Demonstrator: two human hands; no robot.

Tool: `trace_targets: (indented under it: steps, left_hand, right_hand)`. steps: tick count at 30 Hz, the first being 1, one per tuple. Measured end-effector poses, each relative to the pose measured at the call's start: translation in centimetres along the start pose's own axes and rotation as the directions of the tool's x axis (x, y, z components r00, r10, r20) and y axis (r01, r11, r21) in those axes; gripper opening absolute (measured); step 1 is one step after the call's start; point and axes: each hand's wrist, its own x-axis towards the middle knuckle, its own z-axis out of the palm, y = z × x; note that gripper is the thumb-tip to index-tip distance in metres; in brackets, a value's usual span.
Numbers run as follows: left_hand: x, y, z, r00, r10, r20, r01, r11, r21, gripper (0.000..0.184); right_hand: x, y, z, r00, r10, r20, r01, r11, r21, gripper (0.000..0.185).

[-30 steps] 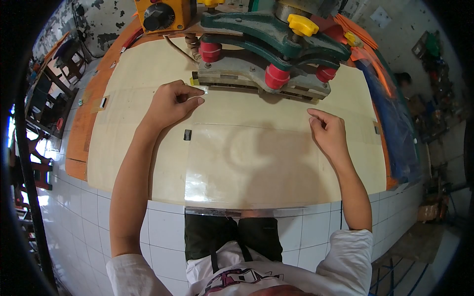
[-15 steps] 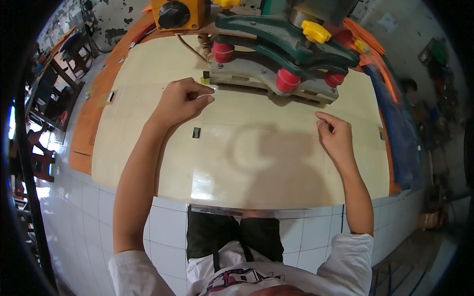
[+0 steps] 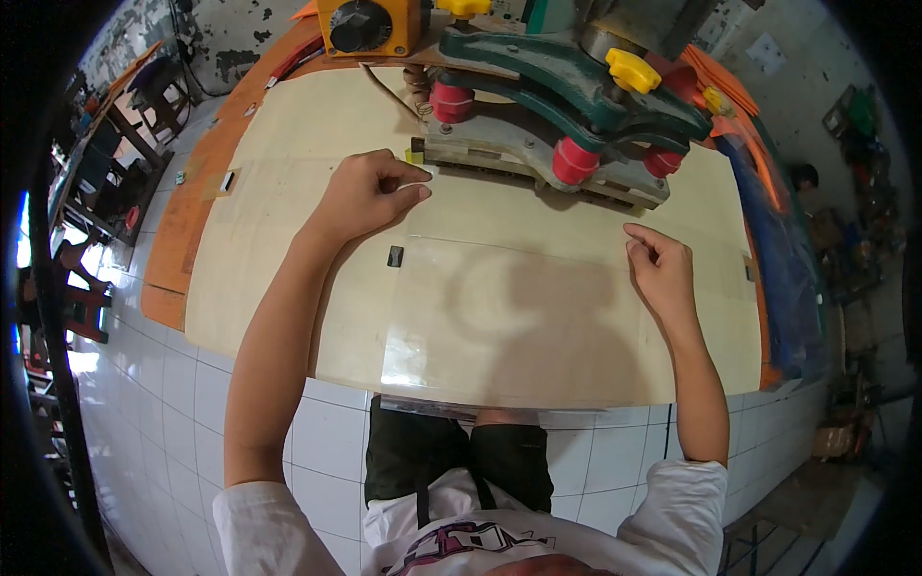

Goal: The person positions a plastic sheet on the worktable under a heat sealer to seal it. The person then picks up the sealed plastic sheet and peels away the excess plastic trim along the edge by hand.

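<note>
My left hand [image 3: 370, 197] is closed in a loose pinch beside the near left corner of the press head [image 3: 528, 158]. My right hand [image 3: 663, 272] curls with thumb and forefinger close together, just in front of the press head's right end. Anything thin between either hand's fingertips is too faint to make out. Between my forearms a clear plastic sheet [image 3: 499, 317] lies on the cream board [image 3: 279, 259], its far edge showing as a faint line. A small black piece [image 3: 396, 256] sits at the sheet's left side.
The press has a green arm [image 3: 538, 82], red mounts [image 3: 576, 161] and yellow knobs [image 3: 632, 71]. A yellow control box [image 3: 370, 27] stands behind, left of it. Orange table edging [image 3: 173, 259] borders the board. Blue plastic material [image 3: 768, 259] hangs at the right.
My view has shifted slightly, so the board, press and hands appear a little further right. Both hands keep nearly the same place relative to the press. The sheet's far edge shows more plainly.
</note>
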Motion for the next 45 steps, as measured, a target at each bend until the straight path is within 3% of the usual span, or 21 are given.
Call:
trace_targets:
  steps: [35, 45]
  left_hand:
    - [0.06, -0.03, 0.03, 1.0, -0.025, -0.018, 0.024, 0.999, -0.041, 0.025]
    - [0.08, 0.34, -0.1, 1.0, -0.001, 0.003, 0.001, 1.0, 0.023, 0.024]
  right_hand:
    - [0.1, 0.36, 0.06, 1.0, -0.012, -0.019, 0.012, 1.0, 0.003, 0.027]
    - [0.11, 0.65, 0.11, 1.0, -0.022, -0.017, 0.022, 0.999, 0.03, 0.027]
